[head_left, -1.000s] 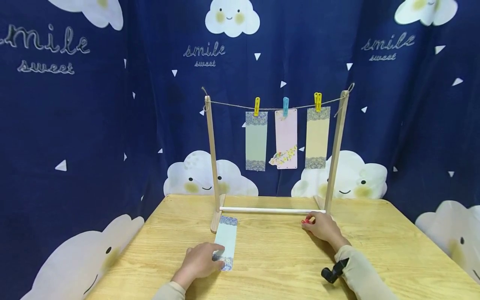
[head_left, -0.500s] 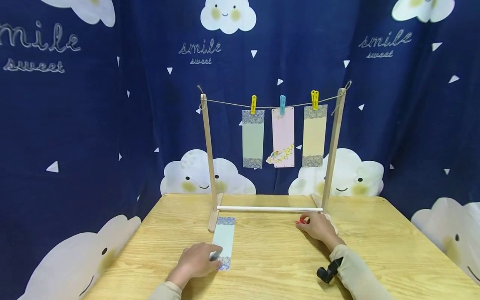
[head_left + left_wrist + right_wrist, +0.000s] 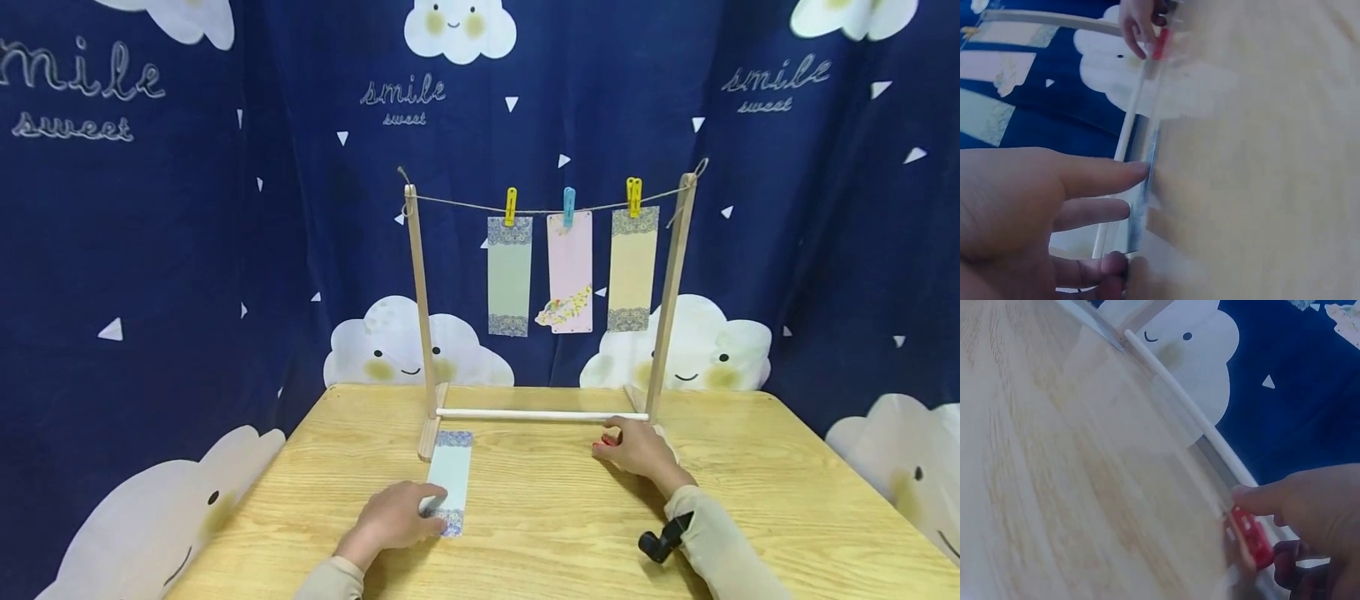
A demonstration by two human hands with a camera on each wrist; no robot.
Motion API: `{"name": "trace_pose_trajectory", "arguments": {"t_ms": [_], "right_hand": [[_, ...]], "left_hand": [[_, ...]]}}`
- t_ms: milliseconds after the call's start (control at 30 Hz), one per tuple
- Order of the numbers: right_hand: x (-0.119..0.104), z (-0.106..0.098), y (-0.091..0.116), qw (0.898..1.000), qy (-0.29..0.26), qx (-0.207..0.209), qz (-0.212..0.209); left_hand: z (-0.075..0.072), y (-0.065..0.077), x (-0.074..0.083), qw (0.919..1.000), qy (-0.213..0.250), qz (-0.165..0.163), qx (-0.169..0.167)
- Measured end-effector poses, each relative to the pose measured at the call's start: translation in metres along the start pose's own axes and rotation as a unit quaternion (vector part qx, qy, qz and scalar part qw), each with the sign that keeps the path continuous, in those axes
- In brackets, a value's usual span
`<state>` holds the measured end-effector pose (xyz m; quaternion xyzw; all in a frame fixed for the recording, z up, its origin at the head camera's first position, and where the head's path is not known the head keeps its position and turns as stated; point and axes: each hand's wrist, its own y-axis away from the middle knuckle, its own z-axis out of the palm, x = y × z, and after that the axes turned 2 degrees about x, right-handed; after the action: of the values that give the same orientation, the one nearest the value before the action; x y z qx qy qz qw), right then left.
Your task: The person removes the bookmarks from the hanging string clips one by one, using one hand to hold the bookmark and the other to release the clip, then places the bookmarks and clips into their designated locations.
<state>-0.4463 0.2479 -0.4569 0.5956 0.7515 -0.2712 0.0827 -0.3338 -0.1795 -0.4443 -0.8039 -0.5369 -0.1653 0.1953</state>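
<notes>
A pale blue card (image 3: 452, 468) with lace-patterned ends lies flat on the table at the left foot of a wooden rack. My left hand (image 3: 401, 515) rests at its near end, fingers and thumb stretched onto it; the left wrist view shows the fingertips touching the card (image 3: 1141, 203). At the rack's right foot, my right hand (image 3: 637, 450) pinches a red clothespin (image 3: 1252, 536) between thumb and fingers, low over the table. The head view shows only a little of that clothespin (image 3: 606, 441), the fingers covering the rest.
From the rack's string (image 3: 461, 202) hang a green card (image 3: 510, 279) on a yellow clothespin, a pink card (image 3: 569, 258) on a blue one, and a cream card (image 3: 632, 271) on yellow. A white rod (image 3: 540, 415) joins the feet. A dark blue curtain (image 3: 375, 217) stands behind the table (image 3: 540, 517).
The head view has shifted slightly. My right fingers now hide more of the red clothespin, while the left hand stays on the pale blue card.
</notes>
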Motion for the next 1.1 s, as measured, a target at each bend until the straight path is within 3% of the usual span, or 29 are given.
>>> {"name": "trace_pose_trajectory", "arguments": {"t_ms": [133,233,333,433,700,967,1100], "right_hand": [[-0.003,-0.01,-0.002,1.0,-0.016,0.017,-0.006],[-0.015,-0.02,-0.005,0.997,-0.063,0.034,-0.015],[-0.031,-0.033,-0.009,0.989,-0.14,0.038,-0.027],[-0.045,-0.044,-0.014,0.977,-0.211,0.024,-0.03],[-0.07,-0.072,-0.027,0.946,-0.321,0.005,-0.042],[-0.092,-0.103,-0.043,0.929,-0.364,0.02,-0.058],[-0.105,-0.114,-0.052,0.928,-0.366,0.024,-0.07]], "left_hand": [[-0.007,-0.002,0.001,0.9982,0.055,-0.006,0.022],[-0.016,-0.007,0.006,0.9939,0.088,-0.015,0.065],[-0.026,-0.017,0.013,0.9834,0.145,-0.016,0.108],[-0.033,-0.028,0.018,0.9671,0.215,-0.018,0.135],[-0.043,-0.056,0.024,0.9305,0.333,-0.028,0.15],[-0.055,-0.08,0.031,0.9093,0.38,-0.014,0.169],[-0.06,-0.091,0.03,0.9041,0.388,-0.014,0.178]]}}
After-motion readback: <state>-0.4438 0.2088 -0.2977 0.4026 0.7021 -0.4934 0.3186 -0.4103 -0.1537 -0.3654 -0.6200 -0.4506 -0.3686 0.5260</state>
